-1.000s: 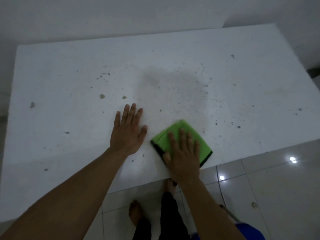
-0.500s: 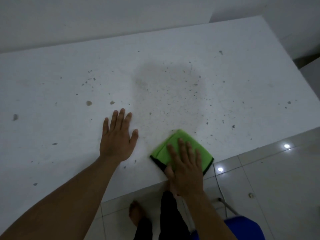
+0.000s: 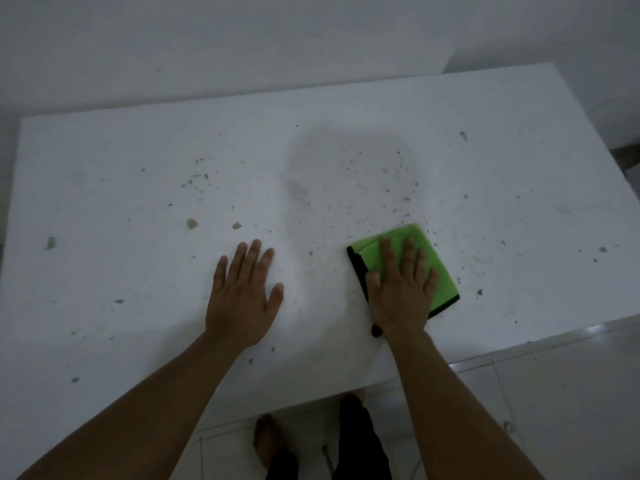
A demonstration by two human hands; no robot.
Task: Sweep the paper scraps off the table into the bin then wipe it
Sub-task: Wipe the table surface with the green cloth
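Under the right hand (image 3: 401,289), flat with fingers spread, a folded green cloth (image 3: 440,271) is pressed to the table (image 3: 138,168) for wiping. Left hand (image 3: 242,296), flat and empty, is planted alongside, likely as a brace. Small specks (image 3: 191,223) are noted beyond its fingertips; no bin is seen.

- Green cloth (image 3: 420,258) with a black edge, folded to a rough square, lies flat on the white counter (image 3: 138,161) near its front edge.
- Small grey scraps (image 3: 191,223) and specks lie scattered over the counter.
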